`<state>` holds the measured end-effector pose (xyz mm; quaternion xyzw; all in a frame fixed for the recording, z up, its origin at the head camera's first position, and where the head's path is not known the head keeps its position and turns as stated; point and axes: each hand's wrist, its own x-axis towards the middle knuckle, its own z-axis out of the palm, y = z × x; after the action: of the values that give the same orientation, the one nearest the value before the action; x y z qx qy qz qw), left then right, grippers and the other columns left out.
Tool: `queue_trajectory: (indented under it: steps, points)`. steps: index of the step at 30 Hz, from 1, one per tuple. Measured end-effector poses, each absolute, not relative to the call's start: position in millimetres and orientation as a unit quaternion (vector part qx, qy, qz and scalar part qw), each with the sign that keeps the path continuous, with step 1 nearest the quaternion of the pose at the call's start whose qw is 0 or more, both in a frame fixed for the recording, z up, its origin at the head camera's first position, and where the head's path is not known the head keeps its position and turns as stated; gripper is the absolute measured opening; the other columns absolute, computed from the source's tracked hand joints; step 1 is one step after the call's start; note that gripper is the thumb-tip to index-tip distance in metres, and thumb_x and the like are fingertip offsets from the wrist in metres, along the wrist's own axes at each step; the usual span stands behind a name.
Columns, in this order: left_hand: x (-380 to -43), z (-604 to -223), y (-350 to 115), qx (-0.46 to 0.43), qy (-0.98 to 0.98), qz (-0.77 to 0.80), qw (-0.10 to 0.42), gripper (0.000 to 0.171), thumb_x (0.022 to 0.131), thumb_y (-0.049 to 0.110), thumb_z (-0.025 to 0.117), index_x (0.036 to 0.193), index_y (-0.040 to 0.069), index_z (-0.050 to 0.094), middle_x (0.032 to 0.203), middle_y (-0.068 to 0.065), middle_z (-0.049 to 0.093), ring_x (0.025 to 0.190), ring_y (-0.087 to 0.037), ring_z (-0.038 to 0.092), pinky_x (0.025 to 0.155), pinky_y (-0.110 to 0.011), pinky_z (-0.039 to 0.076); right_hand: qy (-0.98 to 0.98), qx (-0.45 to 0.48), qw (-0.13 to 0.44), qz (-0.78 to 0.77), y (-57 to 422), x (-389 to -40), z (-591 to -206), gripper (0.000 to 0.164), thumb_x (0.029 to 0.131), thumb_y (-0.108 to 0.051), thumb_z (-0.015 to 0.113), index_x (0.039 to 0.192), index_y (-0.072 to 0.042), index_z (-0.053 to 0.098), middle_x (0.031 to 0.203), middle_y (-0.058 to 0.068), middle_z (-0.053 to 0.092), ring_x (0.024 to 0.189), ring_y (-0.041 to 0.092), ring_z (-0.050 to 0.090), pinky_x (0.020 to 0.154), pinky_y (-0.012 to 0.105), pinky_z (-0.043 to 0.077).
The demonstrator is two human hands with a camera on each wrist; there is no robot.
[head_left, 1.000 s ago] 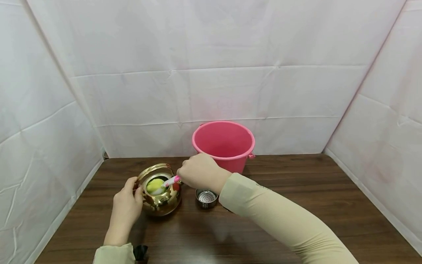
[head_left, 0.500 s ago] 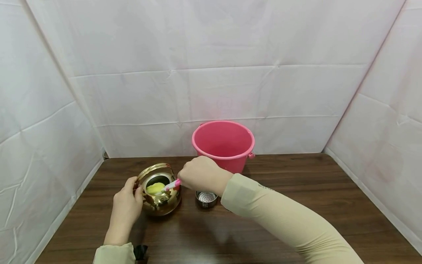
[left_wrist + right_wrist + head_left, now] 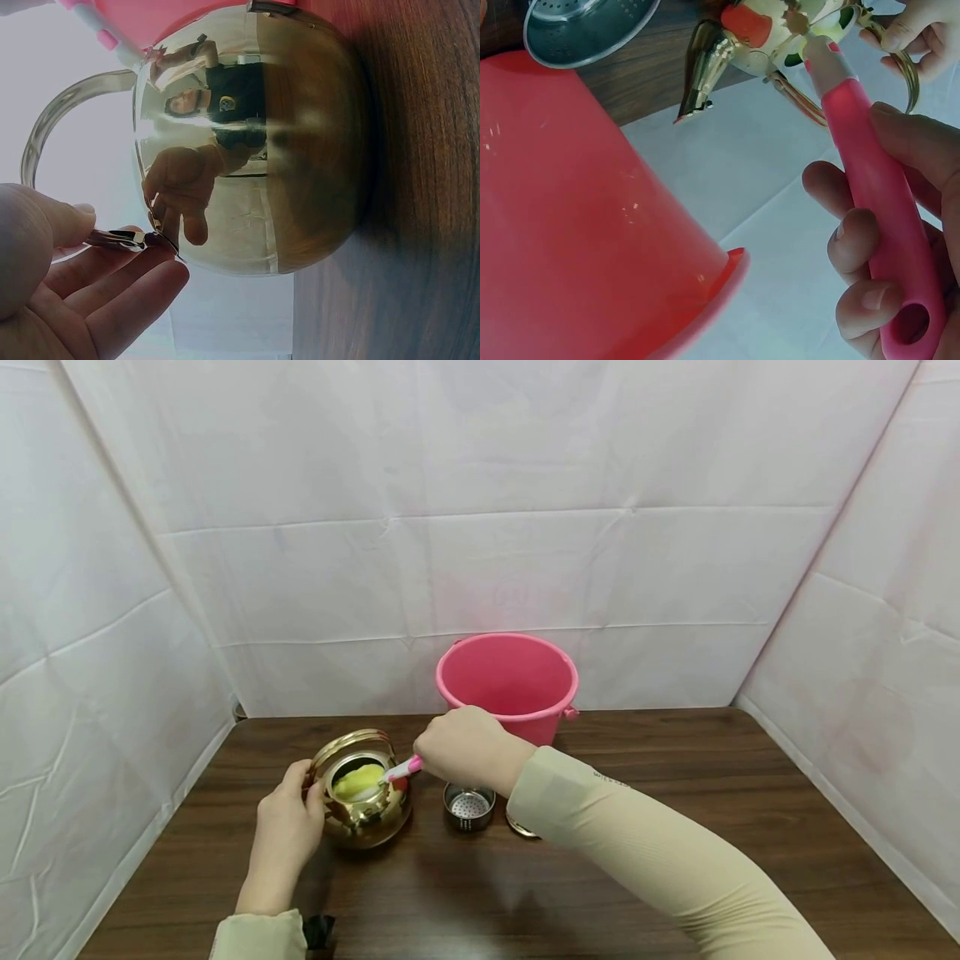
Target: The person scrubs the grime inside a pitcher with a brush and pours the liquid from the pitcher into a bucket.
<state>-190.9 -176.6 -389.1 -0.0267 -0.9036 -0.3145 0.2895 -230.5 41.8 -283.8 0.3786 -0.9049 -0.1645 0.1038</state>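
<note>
A shiny gold kettle stands lidless on the table at the left, its carrying handle raised. My left hand pinches the near base of that handle between thumb and fingers, as the left wrist view shows. In my right hand is a sponge brush with a pink and white handle, fingers wrapped around it. The brush's yellow sponge head sits inside the kettle's mouth, its lower part hidden by the rim. The spout points toward the bucket side in the right wrist view.
A pink bucket stands behind my right hand near the white back curtain. Right of the kettle lies a perforated metal strainer. Beside it a round gold piece shows partly from under my right sleeve.
The sponge head shifts about within the kettle's mouth as my right hand moves slightly right and up. More of the gold piece now shows beside the sleeve. My left hand keeps its place.
</note>
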Motion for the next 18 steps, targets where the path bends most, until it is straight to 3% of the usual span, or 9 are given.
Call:
queue_trajectory:
  steps: [18]
  points:
    - [-192.7, -392.4, -175.9, -0.035, -0.905, -0.313, 0.285, 0.023, 0.091, 0.000, 0.054, 0.113, -0.005, 0.053, 0.096, -0.029, 0.066, 0.082, -0.045, 0.065, 0.067, -0.054, 0.052, -0.916, 0.355, 0.102, -0.154, 42.1, -236.6, -287.2, 0.019, 0.086, -0.015, 0.057, 0.069, -0.022, 0.063, 0.067, -0.005, 0.064, 0.058, 0.016, 0.060, 0.046, 0.033, 0.049]
